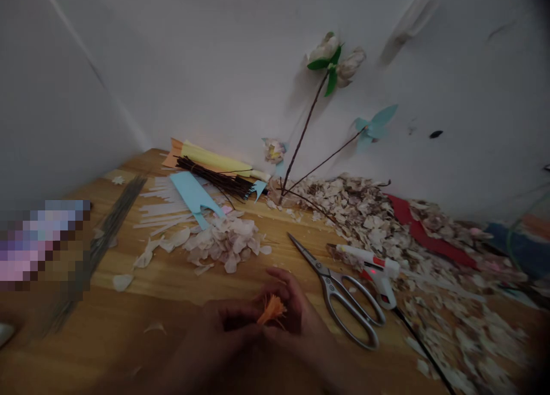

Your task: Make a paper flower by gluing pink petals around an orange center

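Near the front edge of the view, both hands meet around a small tuft of orange fringed paper, its fine strands spreading upward and to the right. My left hand pinches the lower left end of the tuft between thumb and fingers. Curled around the other side, my right hand has its thumb at the base and its fingers bent behind the strands. The lower end of the tuft is hidden by the fingers. Open-bladed or closed cannot be judged for the grey scissors, lying just right of my right hand.
A white glue gun lies beyond the scissors, beside a wide heap of dried petals. Pale petals, folded blue paper, dark stems and thin wires lie leftward. Artificial flowers lean against the wall.
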### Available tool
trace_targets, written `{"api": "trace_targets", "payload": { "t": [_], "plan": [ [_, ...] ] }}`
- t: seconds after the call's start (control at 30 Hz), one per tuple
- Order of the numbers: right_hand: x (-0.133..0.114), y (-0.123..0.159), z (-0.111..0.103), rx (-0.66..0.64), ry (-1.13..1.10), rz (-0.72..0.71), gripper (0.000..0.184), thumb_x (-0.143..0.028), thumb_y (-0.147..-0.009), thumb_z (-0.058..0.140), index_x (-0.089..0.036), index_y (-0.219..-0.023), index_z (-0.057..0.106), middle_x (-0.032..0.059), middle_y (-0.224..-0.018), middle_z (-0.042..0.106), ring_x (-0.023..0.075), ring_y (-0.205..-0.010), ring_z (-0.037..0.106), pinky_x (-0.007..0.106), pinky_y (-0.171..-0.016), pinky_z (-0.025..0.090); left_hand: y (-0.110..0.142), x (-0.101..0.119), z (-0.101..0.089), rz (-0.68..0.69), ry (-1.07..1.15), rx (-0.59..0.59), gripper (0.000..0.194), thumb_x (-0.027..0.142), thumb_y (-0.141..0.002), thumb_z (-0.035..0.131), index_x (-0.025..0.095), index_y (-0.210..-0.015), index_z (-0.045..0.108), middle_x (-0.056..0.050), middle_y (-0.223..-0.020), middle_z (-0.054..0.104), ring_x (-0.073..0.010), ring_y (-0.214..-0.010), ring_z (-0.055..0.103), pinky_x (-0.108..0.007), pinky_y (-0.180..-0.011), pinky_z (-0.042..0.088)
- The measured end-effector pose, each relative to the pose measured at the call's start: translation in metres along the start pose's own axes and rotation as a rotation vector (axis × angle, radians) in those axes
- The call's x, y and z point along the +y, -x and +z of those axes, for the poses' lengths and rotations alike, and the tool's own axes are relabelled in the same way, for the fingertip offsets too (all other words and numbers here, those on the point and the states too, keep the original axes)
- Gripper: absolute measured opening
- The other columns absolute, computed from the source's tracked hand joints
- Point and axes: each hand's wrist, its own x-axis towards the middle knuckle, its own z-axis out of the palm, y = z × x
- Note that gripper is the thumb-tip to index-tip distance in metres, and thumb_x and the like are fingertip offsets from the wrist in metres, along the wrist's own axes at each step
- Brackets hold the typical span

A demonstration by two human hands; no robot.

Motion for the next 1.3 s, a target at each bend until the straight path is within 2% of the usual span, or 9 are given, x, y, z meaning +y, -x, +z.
{"api": "trace_targets", "payload": {
  "t": [0.13,0.27,0.4,0.5,0.57,0.7,0.9,1.1,1.3],
  "plan": [
    [0.002,-0.002,-0.002,0.056,0.007,-0.004,0.064,-0.029,-0.066,0.076,-0.03,-0.119,0.041,-0.0007,-0.093,0.057,0.0136,-0.081,0.056,0.028,-0.072,0.041,0.001,0.002,-0.002,-0.058,0.074,-0.039,0.021,0.036,-0.065,0.074,0.027,-0.085,0.075,0.002,-0.067,0.07,-0.011,-0.058,0.056,-0.022,-0.059,0.041],
    [0.003,-0.004,-0.001,0.129,-0.043,0.009,0.055,-0.033,-0.068,0.075,-0.03,-0.115,0.046,-0.0023,-0.089,0.059,0.012,-0.073,0.056,0.026,-0.066,0.042,0.0,0.0,-0.003,-0.103,0.154,-0.023,0.025,0.039,-0.062,0.076,0.025,-0.082,0.076,0.002,-0.063,0.068,-0.0104,-0.057,0.055,-0.022,-0.058,0.041],
    [0.0,-0.006,-0.003,0.312,0.025,0.008,0.042,-0.04,-0.071,0.071,-0.028,-0.108,0.052,-0.0021,-0.086,0.061,0.0136,-0.075,0.057,0.024,-0.065,0.043,-0.003,-0.004,-0.003,-0.157,0.212,0.027,0.024,0.038,-0.059,0.078,0.022,-0.077,0.075,0.001,-0.066,0.07,-0.0099,-0.055,0.056,-0.021,-0.055,0.041],
    [0.0,-0.008,-0.005,0.427,0.068,0.007,0.039,-0.045,-0.072,0.069,-0.026,-0.103,0.054,-0.0015,-0.081,0.062,0.0149,-0.074,0.057,0.024,-0.06,0.043,-0.004,-0.005,-0.003,-0.173,0.271,0.076,0.025,0.038,-0.053,0.081,0.019,-0.068,0.074,0.002,-0.059,0.068,-0.0102,-0.05,0.056,-0.022,-0.052,0.042],
    [0.002,-0.009,-0.005,0.403,0.02,0.04,0.047,-0.042,-0.066,0.074,-0.027,-0.104,0.052,-0.0019,-0.083,0.063,0.0127,-0.066,0.057,0.023,-0.056,0.042,-0.004,-0.002,-0.003,-0.167,0.273,0.063,0.024,0.038,-0.054,0.081,0.019,-0.068,0.074,0.002,-0.057,0.067,-0.0095,-0.049,0.055,-0.022,-0.052,0.041],
    [0.005,-0.008,0.0,0.19,-0.085,0.135,0.072,-0.027,-0.051,0.084,-0.028,-0.111,0.045,-0.0026,-0.082,0.065,0.0109,-0.061,0.058,0.023,-0.057,0.043,0.001,0.003,0.0,-0.14,0.167,0.042,0.018,0.032,-0.058,0.078,0.02,-0.071,0.075,0.003,-0.061,0.068,-0.0068,-0.05,0.051,-0.019,-0.052,0.038],
    [0.005,-0.006,0.003,0.279,0.043,0.096,0.054,-0.025,-0.053,0.082,-0.025,-0.099,0.053,-0.0079,-0.064,0.057,0.0092,-0.056,0.053,0.019,-0.051,0.039,0.003,-0.003,0.003,-0.106,-0.02,0.093,0.018,0.035,-0.061,0.072,0.019,-0.069,0.073,0.004,-0.054,0.062,-0.0075,-0.046,0.046,-0.02,-0.049,0.035],
    [0.006,-0.006,-0.007,0.254,0.046,0.083,0.047,-0.026,-0.06,0.078,-0.025,-0.098,0.052,-0.008,-0.069,0.056,0.0081,-0.053,0.055,0.02,-0.051,0.042,0.004,0.002,0.007,-0.092,-0.202,0.135,0.023,0.04,-0.062,0.07,0.017,-0.065,0.07,0.002,-0.059,0.064,-0.0113,-0.056,0.051,-0.022,-0.055,0.036],
    [0.006,-0.009,-0.016,0.263,0.051,0.063,0.045,-0.031,-0.06,0.079,-0.023,-0.096,0.052,-0.0087,-0.063,0.056,0.0047,-0.042,0.043,0.017,-0.039,0.031,0.0,-0.009,0.003,-0.041,-0.213,0.097,0.029,0.044,-0.062,0.07,0.016,-0.066,0.066,0.001,-0.06,0.063,-0.0127,-0.057,0.053,-0.024,-0.056,0.038]
  ]
}}
